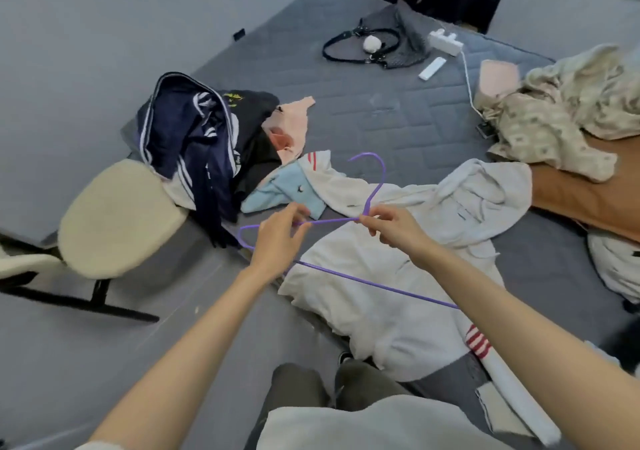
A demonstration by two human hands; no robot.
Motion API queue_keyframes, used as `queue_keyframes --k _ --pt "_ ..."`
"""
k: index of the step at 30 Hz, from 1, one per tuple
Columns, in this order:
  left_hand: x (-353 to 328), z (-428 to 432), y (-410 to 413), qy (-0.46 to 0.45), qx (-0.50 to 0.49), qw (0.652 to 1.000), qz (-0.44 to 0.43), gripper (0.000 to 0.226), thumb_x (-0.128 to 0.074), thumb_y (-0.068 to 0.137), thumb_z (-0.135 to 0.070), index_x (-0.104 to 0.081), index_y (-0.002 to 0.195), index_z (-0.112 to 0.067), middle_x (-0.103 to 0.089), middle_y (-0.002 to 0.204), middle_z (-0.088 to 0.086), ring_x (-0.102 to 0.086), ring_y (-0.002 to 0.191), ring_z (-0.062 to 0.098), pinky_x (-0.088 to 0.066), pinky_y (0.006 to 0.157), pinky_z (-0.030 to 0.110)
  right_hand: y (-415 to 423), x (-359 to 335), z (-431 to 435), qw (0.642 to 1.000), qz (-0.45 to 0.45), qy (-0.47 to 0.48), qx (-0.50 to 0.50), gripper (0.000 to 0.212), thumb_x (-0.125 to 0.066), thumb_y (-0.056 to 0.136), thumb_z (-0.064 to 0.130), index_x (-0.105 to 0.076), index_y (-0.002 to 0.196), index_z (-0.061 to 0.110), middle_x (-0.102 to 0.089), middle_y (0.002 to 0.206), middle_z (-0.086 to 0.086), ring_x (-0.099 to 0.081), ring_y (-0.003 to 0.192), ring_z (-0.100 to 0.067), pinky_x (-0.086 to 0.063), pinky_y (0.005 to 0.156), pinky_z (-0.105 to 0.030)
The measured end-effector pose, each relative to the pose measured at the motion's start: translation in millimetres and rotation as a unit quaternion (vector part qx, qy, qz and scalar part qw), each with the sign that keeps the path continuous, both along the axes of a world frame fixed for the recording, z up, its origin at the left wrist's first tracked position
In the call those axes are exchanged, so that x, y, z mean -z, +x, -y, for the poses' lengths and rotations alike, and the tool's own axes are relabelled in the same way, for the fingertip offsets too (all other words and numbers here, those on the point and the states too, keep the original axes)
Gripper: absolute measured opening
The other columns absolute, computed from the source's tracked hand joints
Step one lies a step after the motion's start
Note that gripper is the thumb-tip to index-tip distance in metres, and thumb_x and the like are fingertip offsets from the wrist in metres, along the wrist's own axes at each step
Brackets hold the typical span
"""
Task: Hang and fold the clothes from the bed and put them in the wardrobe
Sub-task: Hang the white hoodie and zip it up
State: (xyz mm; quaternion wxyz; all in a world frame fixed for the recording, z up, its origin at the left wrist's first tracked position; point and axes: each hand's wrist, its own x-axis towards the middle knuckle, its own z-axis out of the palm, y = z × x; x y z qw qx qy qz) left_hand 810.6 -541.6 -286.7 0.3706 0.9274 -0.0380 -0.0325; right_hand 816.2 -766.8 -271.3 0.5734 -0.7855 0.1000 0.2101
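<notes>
Pinching thin purple wire hanger (377, 179) with left hand (280, 238) and right hand (391, 228), over white fleece hoodie (381, 314), beside navy striped clothes heap (187, 138).

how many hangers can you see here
1. The purple hanger is held over the white hoodie on the bed. The left hand pinches its shoulder wire and the right hand pinches the base of its hook. More could be hidden under the clothes.

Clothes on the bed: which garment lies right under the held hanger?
The white hoodie, spread out below the purple hanger that the left hand and right hand hold. The navy striped jacket and pink top lie heaped farther left.
</notes>
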Motion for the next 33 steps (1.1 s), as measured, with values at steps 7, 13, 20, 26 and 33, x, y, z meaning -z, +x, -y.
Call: queue_keyframes --k 7,13,20,26,33 --pt "38.5 96.2 72.8 0.016 0.105 0.994 -0.025 0.033 -0.055 0.094 -0.014 -0.052 0.127 -0.011 -0.051 0.128 0.008 -0.045 0.119 0.022 -0.036 0.096 0.026 -8.1 39.8 97.0 0.969 -0.041 -0.035 0.240 0.016 -0.063 0.091 0.022 -0.072 0.090 0.009 -0.049 0.063 0.002 -0.040 0.056 -0.009 -0.031 0.056 -0.021" --pt "76.2 154.9 128.7 -0.016 0.182 0.975 -0.126 0.035 -0.050 0.096 -0.014 -0.046 0.130 -0.009 -0.045 0.131 0.010 -0.047 0.119 0.025 -0.040 0.101 0.037 -8.1 83.1 145.4 0.889 -0.071 -0.080 0.446 0.016 -0.063 0.091 0.024 -0.064 0.080 0.014 -0.053 0.068 0.005 -0.048 0.061 -0.006 -0.036 0.052 -0.016" --pt "135.7 219.4 167.2 0.032 0.217 0.947 -0.235 0.037 -0.049 0.097 -0.018 -0.042 0.133 -0.009 -0.046 0.132 0.011 -0.056 0.108 0.026 -0.039 0.087 0.028 5.2 133.0 181.9 0.805 -0.122 -0.126 0.566 0.019 -0.053 0.096 0.030 -0.063 0.098 0.014 -0.057 0.083 0.003 -0.055 0.085 -0.022 -0.042 0.078 -0.037" --pt "195.4 271.0 189.6 0.052 0.207 0.925 -0.315 0.043 -0.051 0.095 -0.017 -0.039 0.136 -0.006 -0.046 0.134 0.013 -0.053 0.115 0.027 -0.045 0.092 0.034 34.2 170.3 215.5 0.780 -0.176 -0.174 0.574 0.021 -0.047 0.099 0.031 -0.060 0.107 0.017 -0.056 0.093 0.002 -0.052 0.089 -0.023 -0.042 0.095 -0.046" --pt "281.9 323.5 203.5 0.035 0.124 0.919 -0.372 0.056 -0.053 0.095 -0.029 -0.033 0.143 -0.006 -0.040 0.143 0.015 -0.047 0.125 0.027 -0.040 0.098 0.034 55.6 232.2 256.5 0.781 -0.194 -0.173 0.568 0.014 -0.051 0.097 0.028 -0.060 0.098 0.017 -0.061 0.091 0.001 -0.056 0.089 -0.023 -0.046 0.092 -0.048"
